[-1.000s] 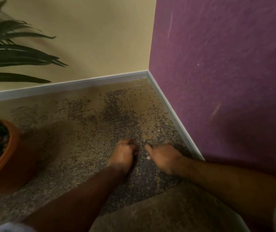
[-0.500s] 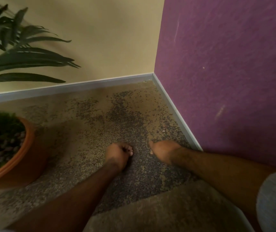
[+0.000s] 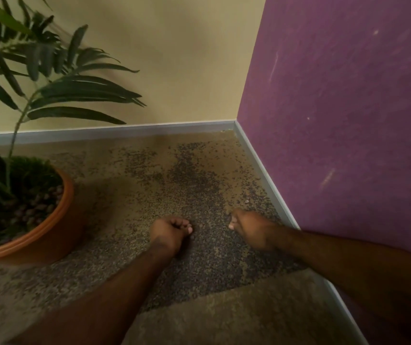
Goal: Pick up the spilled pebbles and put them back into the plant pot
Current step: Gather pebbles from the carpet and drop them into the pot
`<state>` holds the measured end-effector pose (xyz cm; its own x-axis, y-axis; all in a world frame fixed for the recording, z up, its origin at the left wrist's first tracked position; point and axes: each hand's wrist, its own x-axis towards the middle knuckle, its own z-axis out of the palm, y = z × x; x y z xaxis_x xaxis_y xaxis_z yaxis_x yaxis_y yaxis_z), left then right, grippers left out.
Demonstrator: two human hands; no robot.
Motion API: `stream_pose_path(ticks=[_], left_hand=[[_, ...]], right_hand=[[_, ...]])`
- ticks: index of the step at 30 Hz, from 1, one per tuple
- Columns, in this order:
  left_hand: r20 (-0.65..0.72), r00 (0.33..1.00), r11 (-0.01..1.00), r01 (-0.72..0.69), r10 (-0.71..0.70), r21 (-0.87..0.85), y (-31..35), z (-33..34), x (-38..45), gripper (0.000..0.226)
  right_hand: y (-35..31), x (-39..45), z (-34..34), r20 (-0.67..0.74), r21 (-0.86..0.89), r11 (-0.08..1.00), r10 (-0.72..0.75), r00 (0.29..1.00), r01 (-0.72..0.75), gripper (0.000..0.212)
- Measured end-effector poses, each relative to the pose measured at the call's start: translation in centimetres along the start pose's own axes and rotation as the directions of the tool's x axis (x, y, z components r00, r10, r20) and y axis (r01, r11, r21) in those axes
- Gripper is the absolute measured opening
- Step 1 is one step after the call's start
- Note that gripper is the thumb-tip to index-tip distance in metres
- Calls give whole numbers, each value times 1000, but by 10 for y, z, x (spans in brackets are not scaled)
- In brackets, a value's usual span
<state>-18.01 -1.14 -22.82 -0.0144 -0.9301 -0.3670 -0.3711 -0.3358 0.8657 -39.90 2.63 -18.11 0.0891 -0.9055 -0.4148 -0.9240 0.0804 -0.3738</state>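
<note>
The carpet in the corner was speckled with dark grit and ran up to the purple wall. Well away from that wall stood the plant pot, an orange bowl already holding a bed of pebbles under its fronds. Between pot and wall, both arms reached down to the floor. The left hand was curled into a loose fist, fingertips tucked under; whether it enclosed pebbles could not be told. The right hand, nearer the wall, was likewise curled, its thumb tip showing, contents hidden. One small pale spilled pebble lay on the carpet just beyond the right hand, close to the wall's skirting. To do this step well, I judge the fists should stay cupped upward on the way to the pot, and that stray pebble should be pinched up first.
</note>
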Motion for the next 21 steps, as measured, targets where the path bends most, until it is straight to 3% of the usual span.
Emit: stream_pose_path(ticks=[2, 7, 11, 15, 18, 21], left_hand=[[17, 1000, 998, 24, -23, -57, 2, -4, -4, 12], [53, 999, 997, -10, 14, -74, 25, -34, -11, 18], [51, 982, 972, -185, 179, 144, 60, -85, -15, 20], [138, 948, 864, -318, 287, 390, 95, -152, -38, 12], [159, 948, 840, -317, 274, 440, 98, -198, -61, 11], [50, 962, 875, -265, 268, 405, 77, -238, -82, 13]], right_hand=[[-5, -5, -4, -24, 11, 1000, -6, 1000, 6, 10], [-29, -12, -12, -80, 73, 997, -14, 997, 20, 18], [-62, -12, -19, -128, 90, 993, -66, 990, 78, 18], [-118, -7, -27, -166, 98, 979, -161, 973, 179, 18], [-168, -5, -32, -183, 118, 961, -225, 957, 249, 17], [-218, -3, -32, -159, 147, 942, -279, 947, 302, 19]])
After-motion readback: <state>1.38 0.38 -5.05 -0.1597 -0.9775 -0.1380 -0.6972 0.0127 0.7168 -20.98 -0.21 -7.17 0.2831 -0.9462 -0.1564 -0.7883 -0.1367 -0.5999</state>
